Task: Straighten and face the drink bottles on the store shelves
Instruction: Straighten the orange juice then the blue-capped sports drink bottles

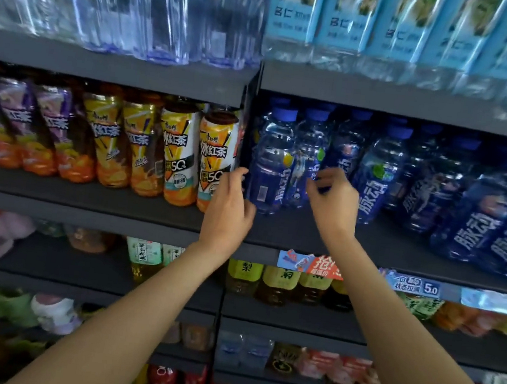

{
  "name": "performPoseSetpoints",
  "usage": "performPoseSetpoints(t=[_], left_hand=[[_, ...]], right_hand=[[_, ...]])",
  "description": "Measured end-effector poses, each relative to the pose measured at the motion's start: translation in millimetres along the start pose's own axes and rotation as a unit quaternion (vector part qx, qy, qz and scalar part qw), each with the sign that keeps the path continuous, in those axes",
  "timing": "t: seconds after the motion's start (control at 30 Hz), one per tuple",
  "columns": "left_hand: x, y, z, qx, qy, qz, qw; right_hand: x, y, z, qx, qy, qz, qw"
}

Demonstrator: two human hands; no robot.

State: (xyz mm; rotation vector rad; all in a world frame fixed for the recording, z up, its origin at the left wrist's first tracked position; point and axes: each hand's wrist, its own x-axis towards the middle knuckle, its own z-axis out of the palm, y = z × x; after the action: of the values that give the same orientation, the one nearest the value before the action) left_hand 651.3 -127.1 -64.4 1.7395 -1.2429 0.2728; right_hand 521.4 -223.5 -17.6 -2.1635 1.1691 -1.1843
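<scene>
A row of blue drink bottles with blue caps stands on the right half of the middle shelf [304,234]. The leftmost blue bottle [270,162] shows its barcode side, and the second blue bottle [306,163] stands just right of it. My left hand [231,205] is at the leftmost bottle's lower left side, thumb up and fingers loosely curled; no grip shows. My right hand [334,196] hovers in front of the second and third bottles with its fingers curled and nothing between them.
Orange and purple iced tea bottles [183,150] fill the left half of the same shelf, next to my left hand. Clear water bottles [173,10] and light-blue labelled bottles [349,17] stand above. Price tags [310,263] hang on the shelf edge; lower shelves hold more drinks.
</scene>
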Motion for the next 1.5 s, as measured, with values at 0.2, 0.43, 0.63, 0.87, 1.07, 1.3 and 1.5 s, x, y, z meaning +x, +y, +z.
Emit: performPoseSetpoints(t=[0.2, 0.43, 0.63, 0.87, 1.07, 1.3, 1.5], left_hand=[[-27.1, -22.7, -31.8, -0.012, 0.105, -0.002, 0.994], [-97.9, -157.7, -138.8, 0.097, 0.150, -0.096, 0.979], [-110.0, -294.8, -232.8, 0.138, 0.067, -0.154, 0.976], [-101.3, -421.7, -273.8, 0.239, -0.062, -0.118, 0.962], [-86.7, -494.5, -294.2, 0.404, 0.052, 0.066, 0.911], [-87.7, -511.0, -275.2, 0.203, 0.025, -0.157, 0.966], [-87.6, -523.5, -260.0, 0.174, 0.086, -0.138, 0.971]], right_hand=[[-40.9, -58.9, 37.6, 0.023, -0.086, -0.213, 0.973], [-131.3, -120.8, 166.5, 0.049, -0.100, -0.357, 0.927], [-196.6, -176.6, 319.5, 0.005, -0.217, -0.225, 0.950], [-200.2, -239.1, 454.4, -0.086, -0.291, -0.056, 0.951], [-147.7, -266.2, 529.5, -0.093, -0.252, 0.114, 0.957], [-132.0, -260.5, 561.5, -0.038, -0.215, 0.213, 0.952], [-138.2, -271.2, 572.6, -0.051, -0.125, 0.203, 0.970]])
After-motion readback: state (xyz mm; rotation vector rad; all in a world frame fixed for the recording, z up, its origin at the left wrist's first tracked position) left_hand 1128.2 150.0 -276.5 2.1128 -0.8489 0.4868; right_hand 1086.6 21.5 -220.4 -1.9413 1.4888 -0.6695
